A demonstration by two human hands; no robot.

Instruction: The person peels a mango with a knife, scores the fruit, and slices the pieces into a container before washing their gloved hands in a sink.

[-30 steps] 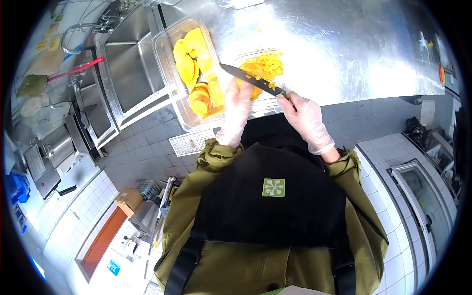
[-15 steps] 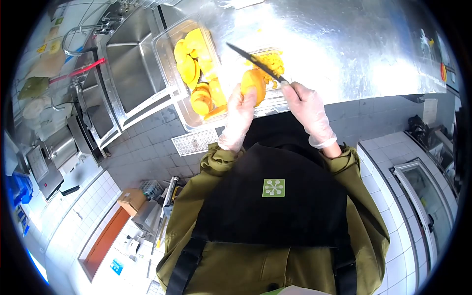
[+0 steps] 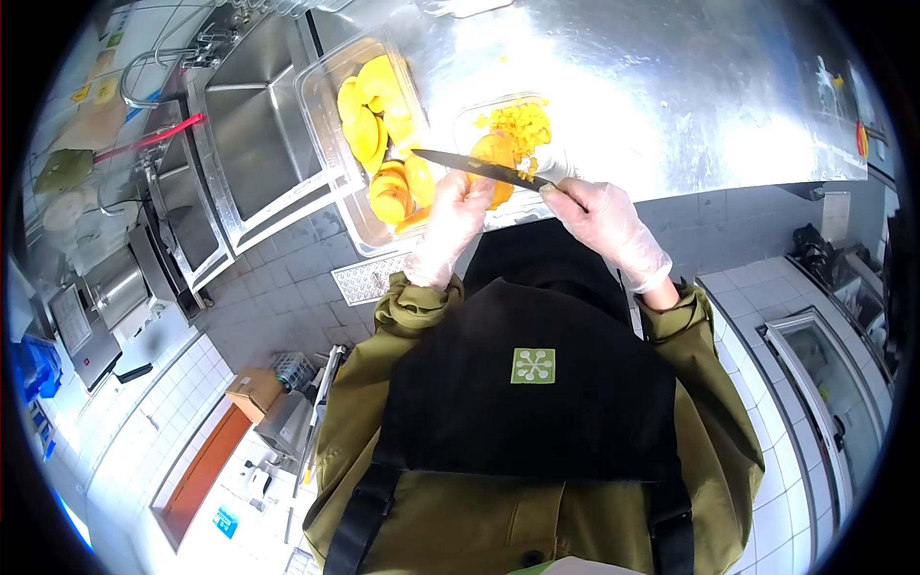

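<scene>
My left hand (image 3: 454, 213), in a clear glove, grips an orange-yellow piece of produce (image 3: 494, 149) from its near left side. In my gloved right hand (image 3: 599, 218) is the handle of a dark-bladed knife (image 3: 470, 163), whose blade lies across the produce with its tip pointing left. Small yellow diced bits (image 3: 522, 123) lie in a clear container (image 3: 463, 123) just beyond the knife. Left of my hands, a larger clear tub (image 3: 311, 105) holds big yellow pieces (image 3: 362, 129). How far the blade is into the produce, I cannot tell.
The steel table (image 3: 661, 105) extends to the right. A steel sink (image 3: 254, 144) with a faucet (image 3: 144, 101) is on the left. Below it are a floor drain grate (image 3: 359, 281) and a cardboard box (image 3: 255, 393). A glass-doored unit (image 3: 829, 393) stands at the right.
The knife has swung down and left, from behind the produce to across it. My right hand has lowered slightly, and my left hand has shifted a little left and down.
</scene>
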